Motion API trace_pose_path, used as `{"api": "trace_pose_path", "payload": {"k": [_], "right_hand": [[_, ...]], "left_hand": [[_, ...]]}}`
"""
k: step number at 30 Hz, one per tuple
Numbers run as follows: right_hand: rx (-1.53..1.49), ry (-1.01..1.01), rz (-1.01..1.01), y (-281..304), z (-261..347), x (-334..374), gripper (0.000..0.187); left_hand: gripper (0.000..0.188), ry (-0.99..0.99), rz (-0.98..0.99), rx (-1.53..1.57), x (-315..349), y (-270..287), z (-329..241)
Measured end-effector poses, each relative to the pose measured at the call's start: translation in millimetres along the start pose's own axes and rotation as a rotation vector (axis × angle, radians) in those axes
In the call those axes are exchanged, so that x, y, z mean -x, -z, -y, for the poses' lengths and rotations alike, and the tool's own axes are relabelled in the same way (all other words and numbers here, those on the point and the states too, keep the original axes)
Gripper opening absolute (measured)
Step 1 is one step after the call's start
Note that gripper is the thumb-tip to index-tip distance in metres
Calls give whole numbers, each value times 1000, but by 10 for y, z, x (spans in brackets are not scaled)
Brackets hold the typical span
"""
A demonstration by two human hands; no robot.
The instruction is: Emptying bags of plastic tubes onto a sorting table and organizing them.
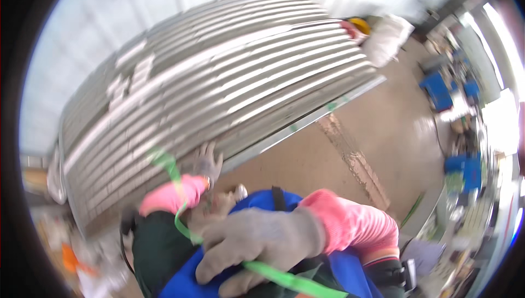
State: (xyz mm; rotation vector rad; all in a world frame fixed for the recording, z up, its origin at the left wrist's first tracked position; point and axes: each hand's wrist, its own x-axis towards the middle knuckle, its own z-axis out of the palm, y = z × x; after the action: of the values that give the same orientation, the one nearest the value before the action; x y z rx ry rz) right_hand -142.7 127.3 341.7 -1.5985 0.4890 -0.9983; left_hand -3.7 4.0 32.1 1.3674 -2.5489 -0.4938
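Observation:
A large stack of long, ribbed silver-grey metal profiles (257,68) lies in front of me, slanting from lower left to upper right. My left hand (206,162), in a grey glove with a pink sleeve, rests at the stack's near edge with its fingers spread. Close to my body, my right hand (260,243), gloved the same way, has its fingers curled round a green strap (290,281). From there the ribbon-like strap loops up past my left forearm onto the profiles. The grip itself is partly hidden by the back of the glove and is slightly blurred.
A brown floor (394,117) with a rough patched strip (353,158) lies to the right of the stack. Blue machines or bins (437,91) and clutter line the right side. A white sack (388,40) stands beyond the far end; bags and an orange item (70,257) lie lower left.

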Motion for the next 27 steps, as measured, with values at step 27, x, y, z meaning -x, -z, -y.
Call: {"api": "trace_pose_path", "payload": {"k": [27], "right_hand": [[493, 130, 143, -41, -90, -357, 38]], "left_hand": [[45, -42, -24, -95, -147, -397, 58]]}}
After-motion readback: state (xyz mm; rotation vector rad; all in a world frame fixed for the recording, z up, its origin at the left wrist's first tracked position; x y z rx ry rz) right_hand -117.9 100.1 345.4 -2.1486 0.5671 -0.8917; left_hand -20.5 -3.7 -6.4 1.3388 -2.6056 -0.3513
